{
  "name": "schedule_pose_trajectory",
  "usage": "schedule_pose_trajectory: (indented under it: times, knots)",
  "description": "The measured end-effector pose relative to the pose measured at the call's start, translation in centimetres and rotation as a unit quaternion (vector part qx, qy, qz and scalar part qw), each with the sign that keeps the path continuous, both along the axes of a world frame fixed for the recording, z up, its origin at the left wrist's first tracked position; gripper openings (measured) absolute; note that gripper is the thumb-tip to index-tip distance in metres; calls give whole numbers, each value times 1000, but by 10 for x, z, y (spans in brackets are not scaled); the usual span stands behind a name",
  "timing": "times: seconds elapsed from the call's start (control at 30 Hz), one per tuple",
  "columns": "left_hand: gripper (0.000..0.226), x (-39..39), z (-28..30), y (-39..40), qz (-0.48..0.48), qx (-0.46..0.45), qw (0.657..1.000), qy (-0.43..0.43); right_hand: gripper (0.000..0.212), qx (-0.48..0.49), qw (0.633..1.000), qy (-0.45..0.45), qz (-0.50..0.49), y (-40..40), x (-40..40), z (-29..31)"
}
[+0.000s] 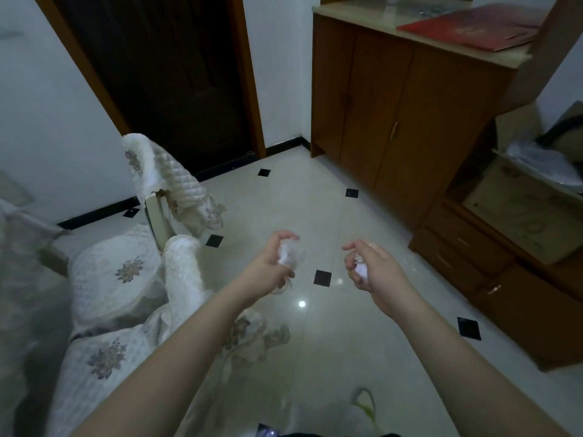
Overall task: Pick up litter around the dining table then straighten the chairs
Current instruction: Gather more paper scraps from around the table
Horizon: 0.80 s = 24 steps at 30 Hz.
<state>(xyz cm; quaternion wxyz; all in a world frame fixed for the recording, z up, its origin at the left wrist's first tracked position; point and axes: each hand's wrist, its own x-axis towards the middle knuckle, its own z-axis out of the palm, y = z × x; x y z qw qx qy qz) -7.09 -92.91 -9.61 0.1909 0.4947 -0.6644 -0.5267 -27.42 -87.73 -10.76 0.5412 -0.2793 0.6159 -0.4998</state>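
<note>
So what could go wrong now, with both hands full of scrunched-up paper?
1. The left hand grips a crumpled white wad with something clear hanging below it; that loose piece might slip out onto the tiled floor.
2. The right hand holds another wad, so neither hand is free to straighten the covered chair yet.
3. The floor looks glossy, so it could be slippery.

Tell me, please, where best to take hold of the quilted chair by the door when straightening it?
Judging by its pose, grip the top of the padded backrest of the chair, coming from the open floor side behind it. The backrest stands highest and unobstructed; both hands would first need emptying, since the left hand and right hand hold crumpled litter.
</note>
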Motion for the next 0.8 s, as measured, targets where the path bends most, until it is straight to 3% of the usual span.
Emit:
schedule_pose_trajectory:
  times: [0.1, 0.23, 0.33, 0.6, 0.8]
  knots:
    - [60, -37, 3, -32, 16, 9, 1000, 8, 26, -8, 1000, -1, 24, -35, -42, 1]
    - [37, -72, 5, -71, 33, -37, 999, 15, 26, -6, 999, 11, 48, -79, -90, 7]
    - [32, -90, 5, -95, 88, -37, 995, -30, 27, -8, 997, 15, 77, -115, -110, 10]
    - [20, -93, 2, -158, 141, -32, 989, 26, 23, -3, 986, -13, 167, -212, -95, -7]
    - [32, -57, -15, -241, 130, -24, 991, 0, 20, -19, 977, 15, 213, -307, -65, -12]
